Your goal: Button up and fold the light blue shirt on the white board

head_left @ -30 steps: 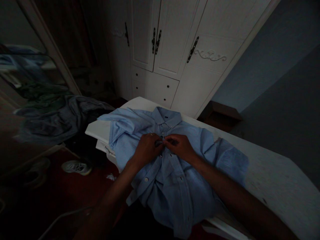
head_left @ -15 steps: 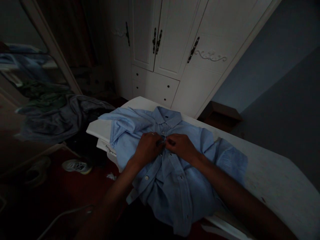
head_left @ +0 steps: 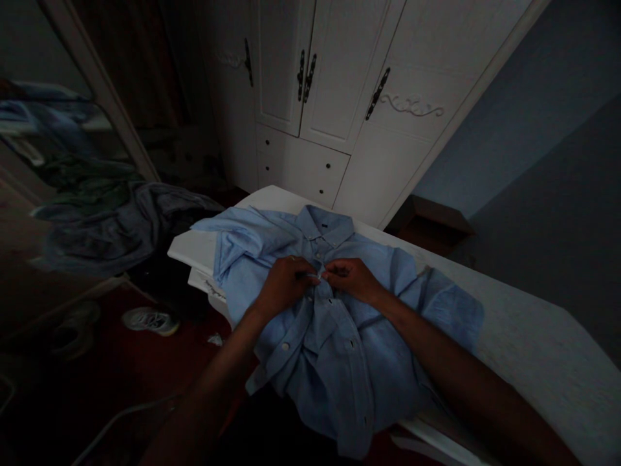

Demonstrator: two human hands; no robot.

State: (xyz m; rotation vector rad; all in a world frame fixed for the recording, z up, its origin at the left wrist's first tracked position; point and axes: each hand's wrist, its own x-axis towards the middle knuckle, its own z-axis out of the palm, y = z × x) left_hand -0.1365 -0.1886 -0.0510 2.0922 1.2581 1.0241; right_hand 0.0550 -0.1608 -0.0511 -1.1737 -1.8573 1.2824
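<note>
- Head view: saw shirt spread front-up across the near end of the white table, with collar pointing away and hem hanging over the near edge.
- Found left hand and right hand brought together at the chest placket just below the collar, fingertips nearly touching, each pinched on a fabric edge of the shirt.
- Spotted small pale button right between the fingertips; could not tell whether pushed through its hole or not.
- Judged the buttoning as early: worked only at the top of the front, with the short stretch up by the collar seemingly closed, though too dim to be sure.
- Noted the lower front open and rumpled, lower buttons lying on a loose flap apart from the opposite edge; judged those as left to do.
- Saw sleeves unsmoothed: one bunched at the far-left table corner, the other crumpled on the table at right; nothing folded.
- Logged the rest: white wardrobe behind the table, heap of dark clothes off to the left, shoe on the floor below it.
</note>
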